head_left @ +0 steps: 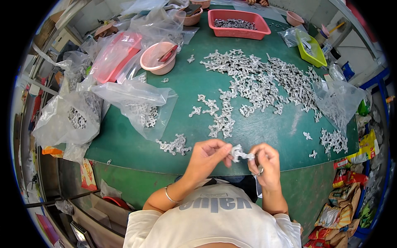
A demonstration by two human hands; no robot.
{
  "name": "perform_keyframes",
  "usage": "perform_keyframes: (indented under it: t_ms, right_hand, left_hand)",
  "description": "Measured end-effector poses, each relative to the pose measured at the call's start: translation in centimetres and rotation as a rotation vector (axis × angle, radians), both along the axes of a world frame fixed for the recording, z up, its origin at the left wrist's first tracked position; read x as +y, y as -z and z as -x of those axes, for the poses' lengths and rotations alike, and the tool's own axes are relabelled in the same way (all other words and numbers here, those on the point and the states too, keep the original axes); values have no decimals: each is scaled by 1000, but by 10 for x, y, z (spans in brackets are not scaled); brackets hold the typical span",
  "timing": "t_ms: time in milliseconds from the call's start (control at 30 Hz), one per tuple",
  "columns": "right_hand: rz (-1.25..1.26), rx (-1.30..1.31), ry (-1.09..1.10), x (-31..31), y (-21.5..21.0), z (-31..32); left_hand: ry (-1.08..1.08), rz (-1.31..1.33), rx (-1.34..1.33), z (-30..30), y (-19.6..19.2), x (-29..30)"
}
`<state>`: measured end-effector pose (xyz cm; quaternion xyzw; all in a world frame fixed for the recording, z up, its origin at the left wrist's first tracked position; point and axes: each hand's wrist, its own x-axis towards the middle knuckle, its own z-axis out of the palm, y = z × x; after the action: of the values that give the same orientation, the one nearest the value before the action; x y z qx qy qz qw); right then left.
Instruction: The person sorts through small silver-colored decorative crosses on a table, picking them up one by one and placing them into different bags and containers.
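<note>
Above the table's near edge, my left hand (209,158) pinches a silvery metal part (237,153) with lobed, ring-like ends between thumb and fingers. The other end of this part reaches my right hand (266,164), whose fingers are curled around it. A bit of grey metal shows under the right fingers, too small to name. Just left of my hands lies a small cluster of similar parts (175,145). Beyond them runs a narrow strip of parts (223,118), leading to a large heap (252,78) in the middle of the table.
A pink tray of metal pieces (215,29) stands at the back, a yellow-green basket (304,53) at the back right. On the left are a pink bowl (144,62) and plastic bags of parts (136,97). More parts (334,141) and a clear bag (341,101) lie right. Another person's hands (258,2) show far off.
</note>
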<state>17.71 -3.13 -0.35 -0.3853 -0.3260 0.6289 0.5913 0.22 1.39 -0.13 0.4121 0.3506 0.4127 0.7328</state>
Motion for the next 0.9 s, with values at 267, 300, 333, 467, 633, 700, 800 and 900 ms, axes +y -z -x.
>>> perform_keyframes:
  t_ms: [267, 300, 333, 467, 633, 700, 800, 900]
  right_hand:
    - [541, 809, 197, 41, 51, -17]
    - [594, 804, 251, 46, 46, -12]
    - [646, 799, 306, 48, 43, -8]
    - [507, 485, 143, 47, 66, -14]
    - [-54, -1029, 119, 45, 76, 5]
    - [-270, -1400, 140, 45, 77, 16]
    - [-205, -1569, 34, 53, 84, 24]
    - [-225, -1507, 68, 56, 81, 22]
  left_hand:
    - [-207, -685, 1336, 78, 40, 19]
    - [-232, -649, 1364, 84, 48, 20]
    - [-255, -613, 1391, 88, 52, 20]
    - [-422, -750, 1259, 78, 57, 22]
    - [-168, -860, 1151, 28, 67, 21]
    - [-121, -858, 1135, 13, 72, 22]
    - [-101, -838, 1097, 4, 75, 21]
    - [-93, -824, 1073, 5, 76, 19]
